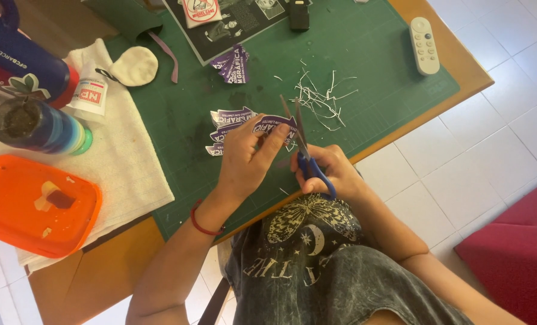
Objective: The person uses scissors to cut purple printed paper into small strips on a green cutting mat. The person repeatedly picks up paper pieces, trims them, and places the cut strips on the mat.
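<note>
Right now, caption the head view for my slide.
Left hand holds purple sticker; right hand cuts it with blue-handled scissors over green mat.

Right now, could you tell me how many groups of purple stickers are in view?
3: one sticker in the left hand, a pile beside it, another pile farther up the mat. Piles may hide more.

I count one pair of blue-handled scissors (304, 150); one purple sticker (272, 125) being cut; one white remote (425, 46); one orange lid (35, 204). I see two piles of purple stickers (231, 63); the number in each is unclear.
</note>
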